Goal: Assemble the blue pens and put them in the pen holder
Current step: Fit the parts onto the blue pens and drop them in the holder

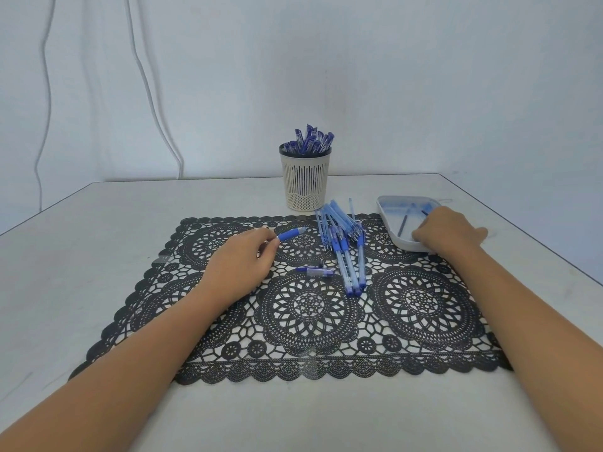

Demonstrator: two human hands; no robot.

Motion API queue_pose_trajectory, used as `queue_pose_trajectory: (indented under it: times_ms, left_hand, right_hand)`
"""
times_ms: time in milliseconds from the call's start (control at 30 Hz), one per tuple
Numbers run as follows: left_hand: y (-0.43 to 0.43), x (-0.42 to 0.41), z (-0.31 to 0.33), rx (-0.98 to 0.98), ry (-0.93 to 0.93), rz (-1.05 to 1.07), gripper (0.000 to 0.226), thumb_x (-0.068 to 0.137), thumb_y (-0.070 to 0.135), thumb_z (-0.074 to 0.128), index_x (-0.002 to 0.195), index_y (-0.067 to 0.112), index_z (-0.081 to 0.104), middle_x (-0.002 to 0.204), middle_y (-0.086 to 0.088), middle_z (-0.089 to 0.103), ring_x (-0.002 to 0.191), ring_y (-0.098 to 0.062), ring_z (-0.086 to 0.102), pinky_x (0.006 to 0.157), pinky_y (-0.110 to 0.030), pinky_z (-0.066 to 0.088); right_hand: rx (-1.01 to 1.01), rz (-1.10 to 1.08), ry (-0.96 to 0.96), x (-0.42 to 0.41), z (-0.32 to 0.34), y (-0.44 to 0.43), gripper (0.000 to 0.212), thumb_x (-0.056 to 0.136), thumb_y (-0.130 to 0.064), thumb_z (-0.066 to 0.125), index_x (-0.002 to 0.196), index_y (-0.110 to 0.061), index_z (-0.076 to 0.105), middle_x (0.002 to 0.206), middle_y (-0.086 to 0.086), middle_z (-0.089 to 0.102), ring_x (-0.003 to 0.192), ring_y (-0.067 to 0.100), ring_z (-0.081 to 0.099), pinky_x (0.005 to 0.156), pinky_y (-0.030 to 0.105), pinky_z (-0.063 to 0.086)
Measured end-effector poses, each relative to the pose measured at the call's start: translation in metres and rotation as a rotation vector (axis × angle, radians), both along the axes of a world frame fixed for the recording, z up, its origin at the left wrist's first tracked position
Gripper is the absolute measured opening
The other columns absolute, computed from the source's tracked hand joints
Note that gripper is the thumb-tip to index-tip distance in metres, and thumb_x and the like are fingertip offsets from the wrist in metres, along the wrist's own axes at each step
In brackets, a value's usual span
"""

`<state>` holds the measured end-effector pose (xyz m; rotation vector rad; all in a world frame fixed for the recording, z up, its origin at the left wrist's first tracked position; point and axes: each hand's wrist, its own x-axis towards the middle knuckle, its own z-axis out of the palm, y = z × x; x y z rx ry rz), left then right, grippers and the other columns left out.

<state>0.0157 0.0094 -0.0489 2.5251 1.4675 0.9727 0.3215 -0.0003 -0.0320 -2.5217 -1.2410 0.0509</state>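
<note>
Centrally, just behind the black lace mat (293,308): cream pen holder (305,184), packed with capped blue pens (310,140). At the mat's far right corner: white tray (404,245) holding a few thin refills (403,223). On the mat's middle, heaped loose pen barrels (342,246) and one short pen piece (318,272).

Over the mat's left half, left hand (238,262), fingertips pinching a blue-gripped barrel (292,234). Beyond the mat's right edge, right hand (447,233), fingers curled down into the tray; cannot tell whether grasping anything.

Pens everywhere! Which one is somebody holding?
The pen pinched in the left hand, its blue grip sticking out. The other loose pens lie in a pile on the mat; the rest stand in the pen holder.
</note>
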Motion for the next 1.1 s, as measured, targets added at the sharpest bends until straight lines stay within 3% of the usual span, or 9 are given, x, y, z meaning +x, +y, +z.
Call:
queue_pose_trajectory:
  times_ms: [133, 233, 300, 400, 533, 700, 833, 967, 1100]
  left_hand:
    - [0.0, -0.001, 0.0, -0.008, 0.006, 0.0, 0.024, 0.095, 0.032, 0.043, 0.106, 0.019, 0.06, 0.08, 0.008, 0.058, 0.068, -0.007, 0.05, 0.058, -0.026, 0.039]
    - [-0.001, 0.0, 0.001, -0.008, 0.003, -0.002, 0.024, 0.095, 0.032, 0.043, 0.107, 0.019, 0.06, 0.083, 0.006, 0.06, 0.072, -0.011, 0.053, 0.063, -0.029, 0.044]
    - [-0.001, 0.0, 0.001, -0.006, 0.002, -0.001, 0.024, 0.095, 0.032, 0.044, 0.107, 0.019, 0.06, 0.084, 0.005, 0.061, 0.073, -0.012, 0.054, 0.064, -0.03, 0.045]
    - [-0.002, 0.0, 0.001, -0.002, -0.001, -0.002, 0.025, 0.095, 0.031, 0.044, 0.108, 0.018, 0.06, 0.086, 0.005, 0.061, 0.074, -0.012, 0.054, 0.065, -0.03, 0.045]
    - [-0.002, 0.0, 0.001, 0.007, 0.0, -0.009, 0.025, 0.095, 0.03, 0.044, 0.108, 0.017, 0.061, 0.083, 0.006, 0.06, 0.072, -0.011, 0.052, 0.062, -0.027, 0.041]
    - [-0.002, 0.0, 0.001, 0.005, 0.001, -0.011, 0.024, 0.095, 0.031, 0.044, 0.107, 0.018, 0.061, 0.081, 0.007, 0.058, 0.069, -0.008, 0.051, 0.057, -0.023, 0.038]
    - [-0.001, 0.0, 0.001, 0.0, 0.001, -0.009, 0.025, 0.095, 0.031, 0.044, 0.108, 0.018, 0.06, 0.083, 0.007, 0.059, 0.069, -0.008, 0.052, 0.058, -0.023, 0.039]
    - [-0.001, 0.0, 0.001, -0.005, 0.0, -0.009, 0.025, 0.095, 0.031, 0.044, 0.108, 0.018, 0.06, 0.083, 0.007, 0.059, 0.069, -0.008, 0.052, 0.057, -0.022, 0.038]
    - [-0.002, 0.0, 0.002, -0.015, -0.002, -0.008, 0.025, 0.095, 0.032, 0.043, 0.108, 0.019, 0.06, 0.082, 0.007, 0.059, 0.07, -0.008, 0.052, 0.059, -0.024, 0.04]
  right_hand:
    - [0.1, 0.076, -0.029, -0.001, -0.004, -0.002, 0.015, 0.089, -0.025, 0.042, 0.08, -0.02, 0.053, 0.075, 0.0, 0.053, 0.081, 0.025, 0.05, 0.087, 0.04, 0.024]
    - [0.104, 0.247, 0.0, -0.004, -0.003, -0.004, 0.027, 0.095, -0.041, 0.036, 0.113, -0.042, 0.055, 0.113, -0.002, 0.059, 0.104, 0.026, 0.052, 0.095, 0.041, 0.027]
    - [0.031, 0.291, -0.028, -0.006, 0.0, -0.004, 0.03, 0.095, -0.045, 0.033, 0.112, -0.045, 0.058, 0.123, -0.002, 0.057, 0.107, 0.025, 0.051, 0.093, 0.041, 0.028]
    - [0.032, 0.289, -0.038, -0.007, 0.001, -0.004, 0.03, 0.092, -0.037, 0.037, 0.094, -0.034, 0.066, 0.104, -0.001, 0.059, 0.087, 0.02, 0.045, 0.082, 0.038, 0.025]
    - [0.085, 0.257, 0.001, -0.007, 0.001, -0.005, 0.023, 0.09, -0.033, 0.045, 0.089, -0.025, 0.067, 0.078, -0.007, 0.054, 0.081, 0.018, 0.044, 0.081, 0.037, 0.027]
    - [0.106, 0.202, 0.067, -0.01, 0.004, -0.003, 0.02, 0.079, -0.011, 0.057, 0.092, -0.014, 0.072, 0.099, 0.001, 0.068, 0.083, 0.021, 0.051, 0.081, 0.035, 0.037]
    - [0.122, 0.184, 0.094, -0.014, 0.004, -0.004, 0.019, 0.081, -0.007, 0.054, 0.087, -0.016, 0.069, 0.11, 0.002, 0.066, 0.1, 0.025, 0.055, 0.089, 0.04, 0.044]
    - [0.218, 0.166, 0.119, -0.014, 0.002, -0.003, 0.037, 0.083, -0.011, 0.052, 0.119, -0.016, 0.06, 0.124, 0.007, 0.059, 0.112, 0.028, 0.052, 0.095, 0.041, 0.043]
    - [0.43, 0.3, 0.187, -0.021, 0.007, -0.005, 0.035, 0.085, -0.011, 0.05, 0.116, -0.017, 0.064, 0.112, 0.006, 0.065, 0.096, 0.021, 0.056, 0.084, 0.033, 0.045]
